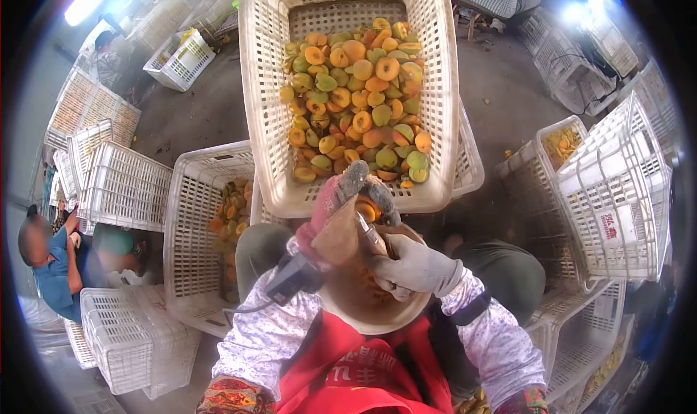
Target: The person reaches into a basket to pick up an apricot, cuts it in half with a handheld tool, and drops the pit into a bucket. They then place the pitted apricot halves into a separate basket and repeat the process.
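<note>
My left hand, in a red and grey glove with a tan patch, is closed around an orange peach half. The fruit sits between thumb and fingers, just in front of the big crate. My right hand, in a grey glove, grips a small metal-ended tool with a brownish handle. Its metal end meets the fruit or lies right against it; the exact tip is hidden. Below both hands a pale bowl rests in my lap, its contents mostly covered by my hands.
A large white crate of halved peaches stands ahead, on another crate. To the left is a crate with more fruit; stacked crates rise at right. A person sits at far left. Grey floor shows between crates.
</note>
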`<state>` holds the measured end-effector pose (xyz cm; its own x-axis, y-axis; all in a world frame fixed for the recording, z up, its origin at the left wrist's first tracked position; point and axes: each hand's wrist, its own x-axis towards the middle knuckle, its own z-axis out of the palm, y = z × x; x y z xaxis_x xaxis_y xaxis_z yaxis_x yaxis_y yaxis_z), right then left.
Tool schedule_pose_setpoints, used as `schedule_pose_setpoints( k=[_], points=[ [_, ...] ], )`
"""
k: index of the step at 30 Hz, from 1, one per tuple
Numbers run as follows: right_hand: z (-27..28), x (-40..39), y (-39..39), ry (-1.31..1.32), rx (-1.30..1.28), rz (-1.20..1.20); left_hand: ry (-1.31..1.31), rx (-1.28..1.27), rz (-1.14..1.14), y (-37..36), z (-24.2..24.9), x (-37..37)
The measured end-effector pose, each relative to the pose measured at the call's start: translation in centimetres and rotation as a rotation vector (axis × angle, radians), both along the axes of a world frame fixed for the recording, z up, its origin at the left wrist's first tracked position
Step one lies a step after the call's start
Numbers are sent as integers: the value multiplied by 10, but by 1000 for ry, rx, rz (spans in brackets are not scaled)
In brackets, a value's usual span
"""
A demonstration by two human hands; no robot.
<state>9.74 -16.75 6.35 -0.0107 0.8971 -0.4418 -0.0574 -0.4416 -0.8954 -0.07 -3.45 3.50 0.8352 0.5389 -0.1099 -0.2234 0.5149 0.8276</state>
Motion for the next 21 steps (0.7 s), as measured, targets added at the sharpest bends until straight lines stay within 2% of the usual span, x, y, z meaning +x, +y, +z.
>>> schedule_pose_setpoints(
  k=[1,3,5,7,9,10,11,12,13,15,16,17,19,21],
  points=[
    [0,4,-1,80,-60,90,-3,-3,4,4,8,-1],
    [-2,9,-4,164,-118,188,78,14,-255,10,16,-5],
    [-6,14,-10,193,-120,276,102,-2,-201,17,15,-8],
    [-12,7,-24,79,-130,290,-45,-86,42,29,20,-21],
    [-50,-5,-44,-839,195,375,-204,-148,131,43,34,-52],
    [-49,-7,-47,-840,200,372,-228,-151,190,47,44,-75],
    [-46,-9,-49,-972,47,458,-248,-152,246,50,53,-102],
    [-43,-10,-50,-1098,-109,542,-33,29,387,58,46,-135],
    [-40,-11,-50,-1092,-101,536,184,212,525,69,40,-166],
    [-34,-11,-50,-1110,-47,547,671,683,279,86,50,-201],
    [-34,-12,-51,-1106,-44,544,1173,1148,141,76,81,-186],
    [-35,-14,-52,-1168,24,509,1178,1148,140,73,81,-174],
    [-32,-12,-48,-1228,93,481,1134,1726,213,71,77,-148],
    [-21,-7,-44,-1254,208,257,847,1620,17,89,49,-95]
  ],
)
